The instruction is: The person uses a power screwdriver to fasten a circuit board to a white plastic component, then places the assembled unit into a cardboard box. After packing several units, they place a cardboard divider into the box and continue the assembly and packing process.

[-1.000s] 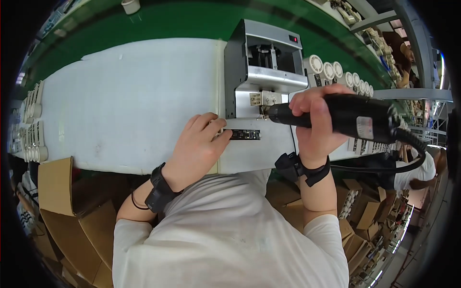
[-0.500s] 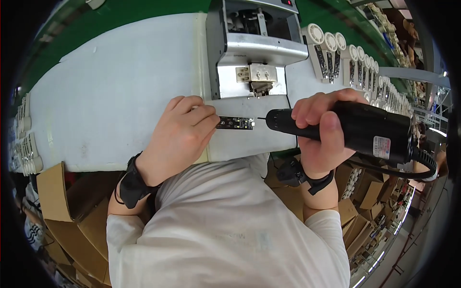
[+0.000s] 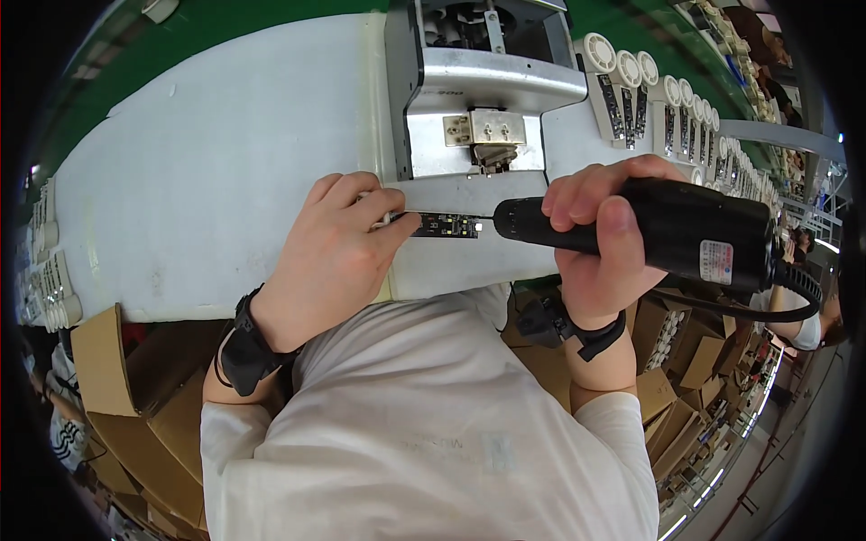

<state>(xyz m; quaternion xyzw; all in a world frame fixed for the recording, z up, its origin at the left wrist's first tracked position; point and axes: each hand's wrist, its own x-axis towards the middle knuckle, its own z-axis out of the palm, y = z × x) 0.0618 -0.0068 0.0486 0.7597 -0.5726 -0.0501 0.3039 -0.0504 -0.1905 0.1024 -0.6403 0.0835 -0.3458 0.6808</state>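
Pinched in my left hand [image 3: 336,257] is a narrow dark circuit board [image 3: 446,225], its free end pointing right. A bit of white shows between those fingers, and the rest is hidden under them. My right hand [image 3: 609,239] is wrapped round a black electric screwdriver [image 3: 713,233], held level with its bit facing left. The bit's tip meets the right end of the board, though I cannot tell whether it sits on a screw. Both hands are over the pale tabletop [image 3: 244,162], close to my body.
Just beyond my hands stands a grey metal machine [image 3: 496,77] with a silver block at its front. Rows of white handheld fans [image 3: 600,54] with exposed boards line the right side. More white parts [image 3: 56,288] lie far left. Cardboard boxes [image 3: 104,361] flank me below the table.
The screwdriver has shifted slightly left, closing the gap between its bit and the board's end. My left hand keeps its hold, and the board has risen slightly in view.
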